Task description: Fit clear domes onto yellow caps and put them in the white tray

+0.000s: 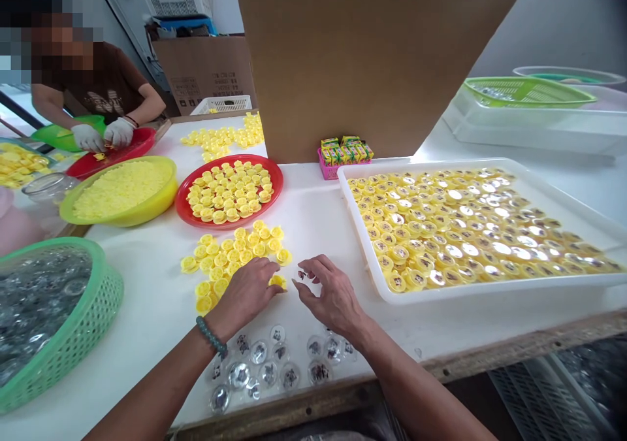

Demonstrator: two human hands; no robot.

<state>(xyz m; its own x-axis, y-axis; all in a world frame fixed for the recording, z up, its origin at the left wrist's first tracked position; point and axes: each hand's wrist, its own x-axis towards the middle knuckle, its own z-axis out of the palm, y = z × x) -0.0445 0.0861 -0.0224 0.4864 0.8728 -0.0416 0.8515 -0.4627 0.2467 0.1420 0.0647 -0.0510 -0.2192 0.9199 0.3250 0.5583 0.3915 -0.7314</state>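
Fingers (262,272) of left hand (242,291) are held curved onto yellow plastic cap (277,281) | fingers of right hand (333,297) are held spread, just beside small clear dome (302,275) | loose yellow caps (230,251) are laid out upper left of hands | clear domes (269,372) are spread below them on white worktop (157,336)

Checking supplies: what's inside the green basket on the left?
The green basket is heaped with clear plastic pieces; they cover its bottom, so whatever lies beneath can't be seen.
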